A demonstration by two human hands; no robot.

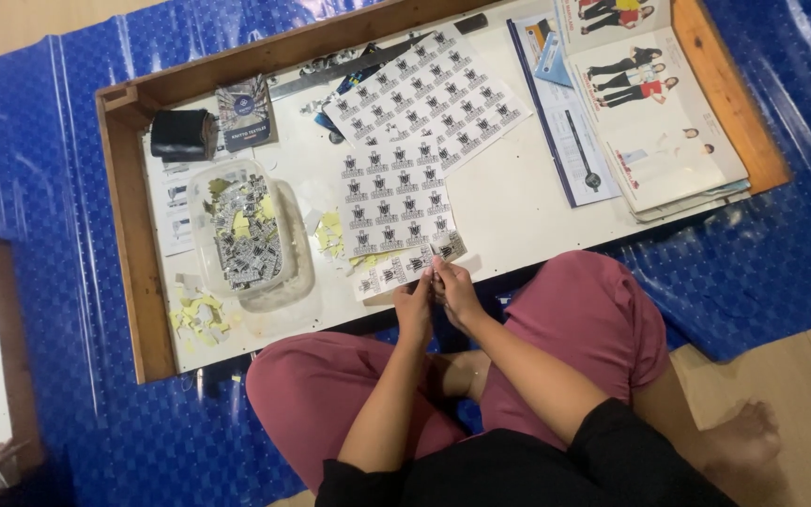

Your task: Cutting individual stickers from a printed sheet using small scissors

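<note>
Head view looks straight down on a person sitting cross-legged on a blue mat, knees in dark-pink trousers pressed up to a low wooden-rimmed counter. Both hands meet at the counter's near edge: the left hand and the right hand have their fingertips pinched together on a small printed sticker, fingers curled close around it, so neither hand is open. Touching the hands lies a cut strip of stickers, and just beyond it a partly cut sticker sheet rests flat on the white surface. Left of these stands a clear plastic tub filled with small cut stickers, with yellow paper scraps scattered near its close side and more scraps between tub and sheet. Farther off, a full sticker sheet lies at an angle, its far corner near a metal ruler along the back rim. A black pouch and a small dark booklet sit at the far left corner. At the far right, a stack of catalogues with pictures of clothed figures overlaps the counter's edge, a blue-bordered leaflet beside it.
</note>
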